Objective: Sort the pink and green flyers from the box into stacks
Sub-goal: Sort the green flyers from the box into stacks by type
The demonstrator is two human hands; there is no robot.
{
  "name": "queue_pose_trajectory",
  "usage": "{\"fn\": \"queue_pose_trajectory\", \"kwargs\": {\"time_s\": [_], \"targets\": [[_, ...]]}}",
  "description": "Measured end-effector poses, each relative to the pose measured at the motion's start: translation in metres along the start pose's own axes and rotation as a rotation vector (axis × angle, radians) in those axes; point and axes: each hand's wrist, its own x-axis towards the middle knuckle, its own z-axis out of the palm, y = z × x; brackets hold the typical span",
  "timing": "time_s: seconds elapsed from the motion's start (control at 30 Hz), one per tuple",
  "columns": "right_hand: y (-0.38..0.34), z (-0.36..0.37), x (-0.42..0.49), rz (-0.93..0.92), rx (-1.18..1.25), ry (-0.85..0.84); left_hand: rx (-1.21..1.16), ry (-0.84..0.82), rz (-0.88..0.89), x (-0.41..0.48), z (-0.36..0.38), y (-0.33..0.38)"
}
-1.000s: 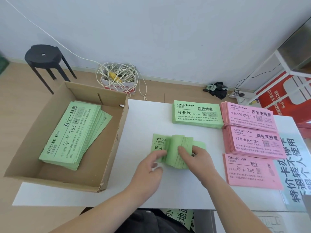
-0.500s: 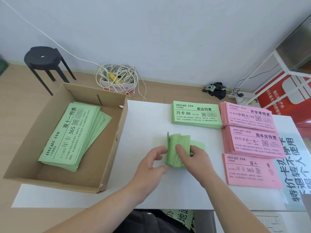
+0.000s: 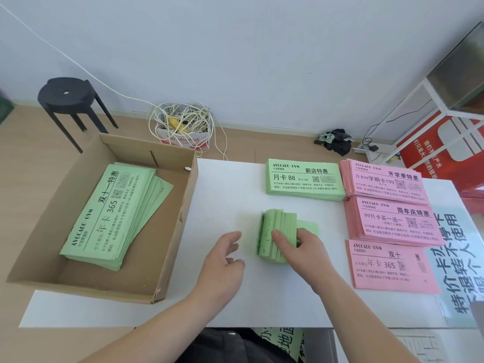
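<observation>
A bundle of green flyers [image 3: 277, 231] lies bent over on the white table [image 3: 225, 195], its free end curled up and to the right. My right hand [image 3: 301, 247] grips the bundle, thumb on the bent sheets and fingers behind. My left hand [image 3: 225, 255] hovers just left of the bundle with fingers relaxed, touching nothing. The cardboard box [image 3: 167, 231] at the left holds a fanned pile of green flyers [image 3: 110, 218]. A green stack [image 3: 303, 179] lies at the table's back, with three pink stacks [image 3: 382, 182] [image 3: 392, 221] [image 3: 390, 265] to its right.
A black stool [image 3: 70, 100] and a carton of tangled white cable [image 3: 183, 127] stand on the floor behind the table. A white rack with red signage [image 3: 445, 142] is at the far right. A printed sheet [image 3: 455, 258] lies on the table's right edge.
The bundle's left end has been folded up and over to the right. My left hand has let go of it and drawn back to the left.
</observation>
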Motion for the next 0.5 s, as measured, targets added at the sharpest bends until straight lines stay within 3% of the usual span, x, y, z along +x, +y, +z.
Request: {"fn": "queue_pose_trajectory", "kwargs": {"time_s": [0.5], "targets": [[-0.0076, 0.0007, -0.0048, -0.060, -0.026, -0.011, -0.031, 0.039, -0.026, 0.0021, -0.0100, 0.0058]]}}
